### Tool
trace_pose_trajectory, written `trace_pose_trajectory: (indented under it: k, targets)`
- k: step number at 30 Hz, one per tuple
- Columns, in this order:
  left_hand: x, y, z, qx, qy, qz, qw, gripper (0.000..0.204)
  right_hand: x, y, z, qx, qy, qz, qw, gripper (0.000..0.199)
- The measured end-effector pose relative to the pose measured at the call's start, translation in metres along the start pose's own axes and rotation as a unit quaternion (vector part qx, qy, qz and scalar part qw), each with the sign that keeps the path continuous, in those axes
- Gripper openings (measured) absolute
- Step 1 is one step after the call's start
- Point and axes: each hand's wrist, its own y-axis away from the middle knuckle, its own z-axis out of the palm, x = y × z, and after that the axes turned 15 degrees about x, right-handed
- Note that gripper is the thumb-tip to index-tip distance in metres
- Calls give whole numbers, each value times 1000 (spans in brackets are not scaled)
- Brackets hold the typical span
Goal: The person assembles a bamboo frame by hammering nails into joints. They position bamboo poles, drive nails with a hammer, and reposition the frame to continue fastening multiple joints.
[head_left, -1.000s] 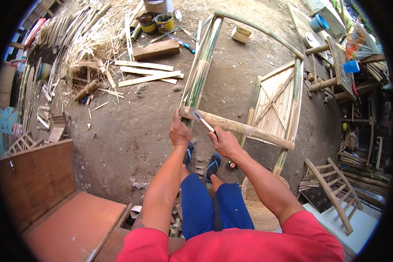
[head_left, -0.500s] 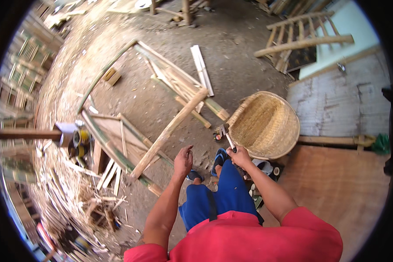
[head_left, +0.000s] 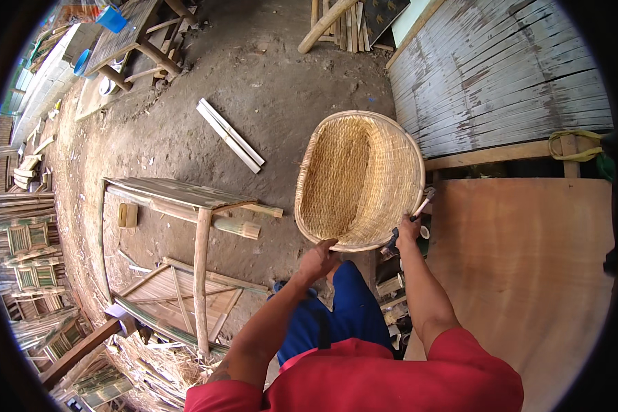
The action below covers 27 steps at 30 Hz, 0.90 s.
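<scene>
A large oval woven basket point(head_left: 336, 178) stands in front of me, its hollow facing up. My left hand point(head_left: 316, 262) has its fingers closed on the near rim, at the basket's lower left. In my right hand point(head_left: 408, 231) is a hammer point(head_left: 426, 200); its pale shaft points up and away past the basket's right side, with the dark grip showing below the fist. That fist lies close against the rim, and whether it also touches the basket I cannot tell.
A bamboo frame point(head_left: 202, 275) stands on the dirt floor at left, with a yellow block point(head_left: 127, 215) beside it. Pale strips point(head_left: 230, 135) lie beyond. A plywood sheet point(head_left: 522, 275) and slatted bamboo wall point(head_left: 501, 75) border the right. A wooden table point(head_left: 127, 34) stands far left.
My left hand has gone from hanging free to gripping the basket's rim. The right hand, still on the hammer, has moved beside the basket's right edge. The view has turned rightward.
</scene>
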Motion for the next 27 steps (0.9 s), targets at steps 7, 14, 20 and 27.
trace_pose_trajectory:
  k: [7, 14, 20, 27]
  targets:
    - [87, -102, -1, 142, 46, -9, 989, 93, -161, 76, 69, -243, -192, -157, 938, 34]
    - [158, -177, -90, 325, -51, -10, 944, 72, -344, 149, 98, -286, -125, -380, 871, 29]
    - [209, -273, -181, 321, 16, 79, 944, 83, -461, 155, 145, -388, -248, -332, 823, 26]
    - [213, -480, -290, 303, 132, 106, 938, 91, -589, 160, 318, -340, -179, -471, 794, 33]
